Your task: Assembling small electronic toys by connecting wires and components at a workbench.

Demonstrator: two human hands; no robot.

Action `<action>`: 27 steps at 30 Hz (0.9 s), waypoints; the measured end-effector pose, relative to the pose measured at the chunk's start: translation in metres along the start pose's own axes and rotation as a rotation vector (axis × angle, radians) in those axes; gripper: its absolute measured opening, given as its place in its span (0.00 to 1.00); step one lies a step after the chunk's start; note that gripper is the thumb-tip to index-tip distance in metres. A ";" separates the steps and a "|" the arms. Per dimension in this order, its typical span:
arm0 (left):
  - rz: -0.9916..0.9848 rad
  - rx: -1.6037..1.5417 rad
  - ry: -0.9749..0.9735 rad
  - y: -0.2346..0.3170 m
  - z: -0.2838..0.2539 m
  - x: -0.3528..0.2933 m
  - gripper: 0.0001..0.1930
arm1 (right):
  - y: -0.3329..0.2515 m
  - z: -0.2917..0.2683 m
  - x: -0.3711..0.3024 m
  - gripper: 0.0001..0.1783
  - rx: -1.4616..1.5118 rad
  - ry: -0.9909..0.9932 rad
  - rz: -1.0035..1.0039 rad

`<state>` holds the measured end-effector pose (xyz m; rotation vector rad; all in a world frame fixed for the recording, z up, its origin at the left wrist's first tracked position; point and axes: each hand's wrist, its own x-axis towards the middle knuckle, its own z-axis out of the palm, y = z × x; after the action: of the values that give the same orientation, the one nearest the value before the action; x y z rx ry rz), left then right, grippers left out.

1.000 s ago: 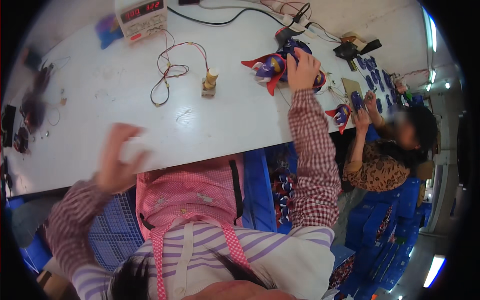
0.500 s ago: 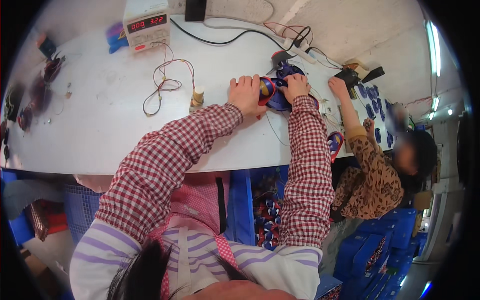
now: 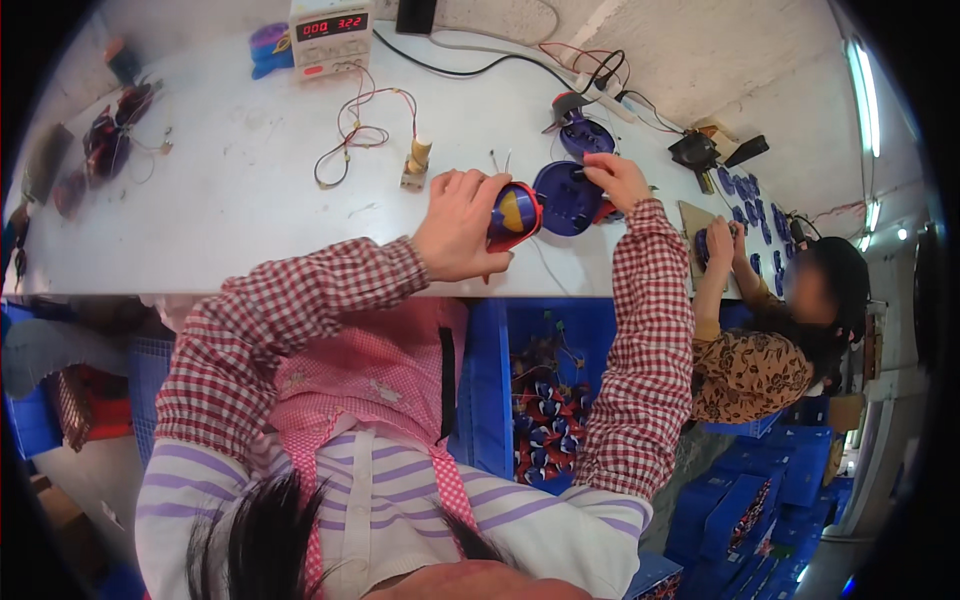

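Observation:
My left hand (image 3: 460,225) is closed round a red and blue plastic shell (image 3: 514,214) with a yellow patch. In my right hand (image 3: 617,181), pinched at its rim, is a round dark blue plastic base (image 3: 567,198) with its hollow inner side showing. The shell and the base sit side by side, almost touching; I cannot tell whether they are joined. A thin wire hangs below them. Just beyond lies another dark blue round part (image 3: 586,138) with a grey and red piece at its top.
A power supply (image 3: 332,40) with a lit display stands at the back, its leads running to a small block (image 3: 415,165). Dark parts (image 3: 105,145) lie far left. At right a co-worker (image 3: 760,350) handles a blue part. Below the table edge, a blue bin (image 3: 487,390) holds several red-blue pieces.
Both hands have come nearer to me and drawn apart; the base has turned its hollow side into view. The co-worker's arm has pulled back from the black device. My view has shifted slightly.

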<state>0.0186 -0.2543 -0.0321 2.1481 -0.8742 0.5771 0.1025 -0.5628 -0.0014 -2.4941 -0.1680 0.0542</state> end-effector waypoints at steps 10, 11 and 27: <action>0.180 0.274 -0.222 0.027 -0.215 -0.071 0.41 | -0.117 0.012 -0.077 0.12 0.178 -0.112 -0.224; 0.159 0.340 -0.252 0.025 -0.235 -0.075 0.40 | -0.131 0.027 -0.077 0.12 0.170 -0.122 -0.282; -0.084 1.005 -0.695 -0.181 -0.286 -0.109 0.36 | -0.215 0.234 0.027 0.12 0.077 -0.152 -0.401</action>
<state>0.0428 0.0992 -0.0032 3.4046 -0.9341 0.2065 0.0881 -0.2499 -0.0596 -2.3341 -0.7107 0.0812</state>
